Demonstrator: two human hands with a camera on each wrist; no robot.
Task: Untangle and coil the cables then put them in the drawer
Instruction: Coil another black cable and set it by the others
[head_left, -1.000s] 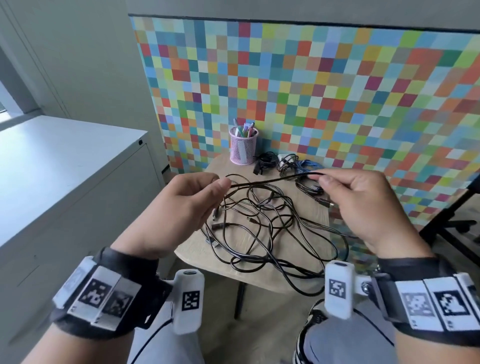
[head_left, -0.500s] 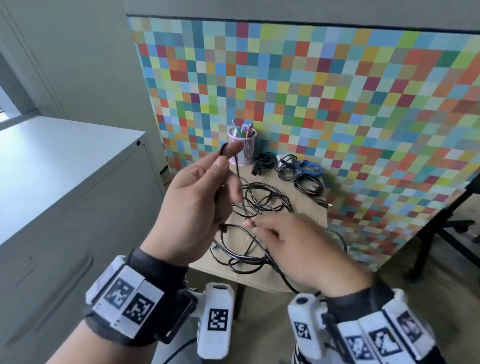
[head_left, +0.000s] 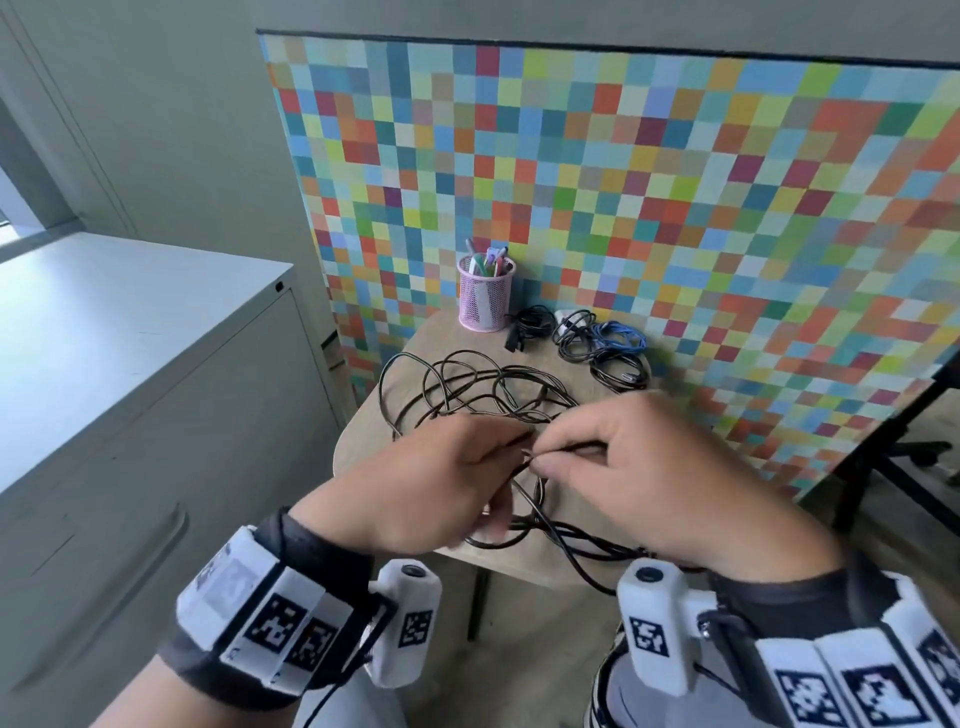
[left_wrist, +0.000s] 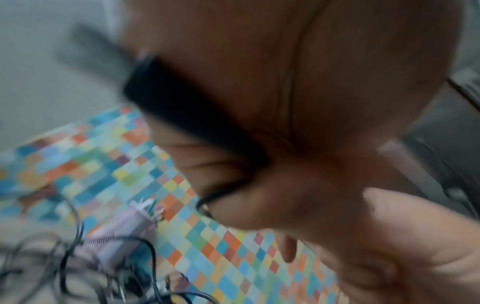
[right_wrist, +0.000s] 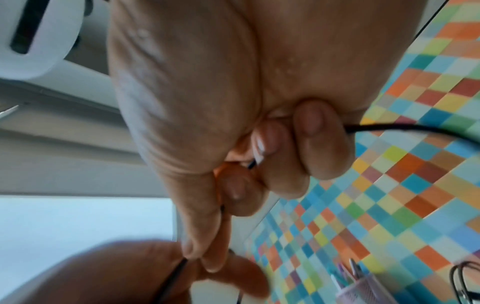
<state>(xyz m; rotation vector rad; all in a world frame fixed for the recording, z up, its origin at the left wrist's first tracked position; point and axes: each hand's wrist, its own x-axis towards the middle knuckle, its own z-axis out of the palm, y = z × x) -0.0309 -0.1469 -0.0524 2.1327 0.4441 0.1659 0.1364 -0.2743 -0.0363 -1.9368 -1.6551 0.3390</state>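
Note:
A tangle of thin black cable (head_left: 467, 384) sprawls over the small round wooden table (head_left: 363, 441). My left hand (head_left: 441, 483) and right hand (head_left: 623, 467) meet above its near part, fingertips almost touching. The left hand grips a black cable (left_wrist: 197, 127) that runs across its palm and out between the fingers. My right hand pinches a black cable (right_wrist: 415, 129) between thumb and forefinger, with the other fingers curled round it. Coiled cables, black (head_left: 530, 322) and blue (head_left: 618, 335), lie at the table's back.
A pink mesh pen cup (head_left: 484, 296) stands at the table's far edge against the multicoloured checked panel (head_left: 675, 208). A grey drawer cabinet (head_left: 130, 415) stands to the left, its drawers closed. A dark chair base (head_left: 909, 452) is at the right.
My left hand came down from its raised position and my right hand rose to meet it. A second ago both hands held one length of cable stretched between them.

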